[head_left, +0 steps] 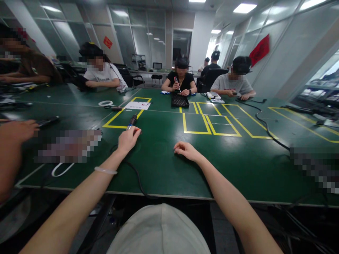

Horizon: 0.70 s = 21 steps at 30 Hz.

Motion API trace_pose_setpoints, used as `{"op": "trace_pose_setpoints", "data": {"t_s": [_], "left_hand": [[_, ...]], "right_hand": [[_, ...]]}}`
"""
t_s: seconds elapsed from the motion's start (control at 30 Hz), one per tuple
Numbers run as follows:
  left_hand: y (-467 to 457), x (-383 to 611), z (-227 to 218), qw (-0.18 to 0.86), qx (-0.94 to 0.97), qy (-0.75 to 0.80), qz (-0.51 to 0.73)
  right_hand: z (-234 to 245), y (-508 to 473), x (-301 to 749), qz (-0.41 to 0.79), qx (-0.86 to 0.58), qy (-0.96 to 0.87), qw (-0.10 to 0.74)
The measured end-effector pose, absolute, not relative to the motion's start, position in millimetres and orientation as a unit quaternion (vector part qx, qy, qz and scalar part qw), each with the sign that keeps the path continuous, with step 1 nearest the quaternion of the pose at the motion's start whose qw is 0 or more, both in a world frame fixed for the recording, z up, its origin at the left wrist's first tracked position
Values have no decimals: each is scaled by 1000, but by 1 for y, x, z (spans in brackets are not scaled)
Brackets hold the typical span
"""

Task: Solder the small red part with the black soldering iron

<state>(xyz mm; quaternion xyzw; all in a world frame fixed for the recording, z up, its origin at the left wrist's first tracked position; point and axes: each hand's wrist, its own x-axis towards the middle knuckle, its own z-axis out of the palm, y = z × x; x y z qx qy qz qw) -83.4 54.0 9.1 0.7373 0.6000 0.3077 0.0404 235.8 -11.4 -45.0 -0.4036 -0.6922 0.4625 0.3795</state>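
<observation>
My left hand (127,141) is closed around the near end of a dark cylindrical tool (132,120), which points away from me and shows a blue part by my fingers. I cannot make out its exact kind. A small orange spot shows beside the fingertips. My right hand (187,151) rests on the green table (159,165), its fingers curled loosely inward with nothing seen in them. A black cable (138,176) runs from beneath my left forearm to the table's front edge.
Yellow tape outlines (197,133) mark the table beyond my hands. A white sheet (137,105) and a white tape roll (105,103) lie ahead left. Across the table, a person works over a black tray (180,101). Another person's arm (13,151) reaches in at left.
</observation>
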Motion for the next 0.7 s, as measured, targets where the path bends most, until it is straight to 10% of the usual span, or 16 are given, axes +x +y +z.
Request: {"op": "trace_pose_setpoints", "data": {"t_s": [0.3,0.7], "left_hand": [[9,49,-6,496,725,349,326],[-9,40,-1,327,827,350,296]], "right_hand": [[-34,-11,235,492,-411,-635,430],[-35,-13,233,504,-413,-619,437]]}}
